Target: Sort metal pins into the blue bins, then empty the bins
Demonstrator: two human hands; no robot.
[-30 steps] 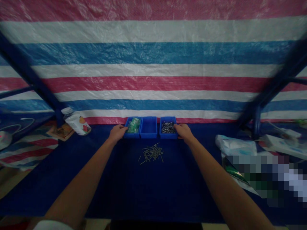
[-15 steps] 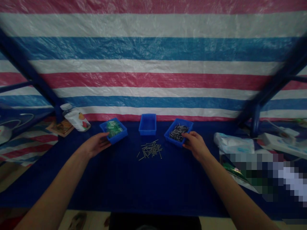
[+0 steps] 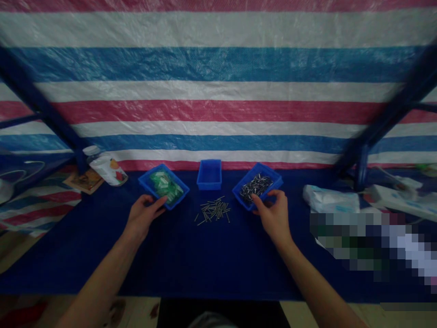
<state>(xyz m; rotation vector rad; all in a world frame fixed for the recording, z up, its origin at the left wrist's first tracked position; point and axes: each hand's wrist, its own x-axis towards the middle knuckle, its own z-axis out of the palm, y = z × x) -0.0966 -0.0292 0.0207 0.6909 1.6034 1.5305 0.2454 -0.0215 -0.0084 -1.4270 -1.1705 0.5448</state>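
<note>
My left hand point(image 3: 141, 217) is closed on the near left side of a blue plastic bin point(image 3: 180, 197), its thumb over the rim. Small green plastic packets point(image 3: 165, 183) fill that bin. With thumb inside and fingers at the outer right side, my right hand point(image 3: 276, 216) grips another blue bin point(image 3: 262, 169), which holds many dark metal nails or screws point(image 3: 256, 186). Both bins sit turned at an angle. Between them, a loose pile of thin metal nails point(image 3: 215, 209) lies on the blue tabletop point(image 3: 208, 264). Behind the pile stands an empty blue bin point(image 3: 209, 186).
A white-labelled bottle point(image 3: 109, 169) leans at the back left over a brown picture card point(image 3: 84, 180). On the right are a plastic packet point(image 3: 331, 200) and a white power strip point(image 3: 399, 200). Blue frame posts point(image 3: 362, 168) and a striped sheet point(image 3: 218, 109) enclose the back.
Both hands have shifted to the near sides of their bins. The two outer bins have turned and look larger, as if tilted or raised slightly. The nail pile and middle bin stay put.
</note>
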